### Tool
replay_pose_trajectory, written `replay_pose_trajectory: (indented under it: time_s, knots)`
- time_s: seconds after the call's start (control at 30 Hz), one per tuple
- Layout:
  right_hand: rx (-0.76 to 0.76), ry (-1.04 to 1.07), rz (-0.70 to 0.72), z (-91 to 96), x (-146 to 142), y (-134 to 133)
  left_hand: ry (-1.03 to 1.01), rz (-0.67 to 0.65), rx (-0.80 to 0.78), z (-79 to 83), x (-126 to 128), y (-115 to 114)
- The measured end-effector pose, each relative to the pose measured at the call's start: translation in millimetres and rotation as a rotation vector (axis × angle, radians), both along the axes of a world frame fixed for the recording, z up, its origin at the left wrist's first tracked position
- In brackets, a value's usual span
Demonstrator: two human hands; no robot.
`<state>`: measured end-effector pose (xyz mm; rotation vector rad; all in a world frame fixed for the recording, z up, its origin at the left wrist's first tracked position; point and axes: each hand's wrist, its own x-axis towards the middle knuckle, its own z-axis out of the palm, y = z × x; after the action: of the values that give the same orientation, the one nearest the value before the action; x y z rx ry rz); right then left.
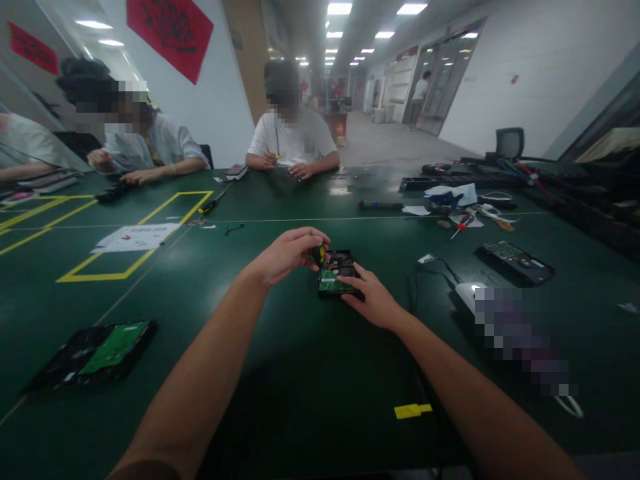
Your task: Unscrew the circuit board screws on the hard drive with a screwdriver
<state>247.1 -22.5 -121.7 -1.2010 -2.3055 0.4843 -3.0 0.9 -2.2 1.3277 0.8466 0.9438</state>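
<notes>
A black hard drive with a green circuit board lies face up on the dark green table in front of me. My left hand is closed around a small yellow-handled screwdriver, its tip down on the drive's near-left part. My right hand rests on the drive's right edge, fingers curled against it and holding it in place.
Another hard drive lies at the near left, a third at the right. A paper sheet sits inside yellow floor-tape lines. Tools and cables clutter the far right. Two people sit across the table.
</notes>
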Motion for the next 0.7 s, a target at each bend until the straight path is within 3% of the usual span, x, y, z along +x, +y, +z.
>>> replay_pose_trajectory:
  time_s: [0.13,0.43,0.7]
  knots:
    - [-0.008,0.002,-0.001,0.4,0.8,-0.2,-0.056,-0.049,-0.029,-0.7,3.7,-1.0]
    - [0.0,0.008,0.001,-3.1,1.9,1.5,-0.087,0.02,-0.048,-8.6,1.8,8.2]
    - [-0.011,0.021,0.008,1.1,0.9,-0.5,-0.056,0.004,-0.027,-1.6,7.3,-0.9]
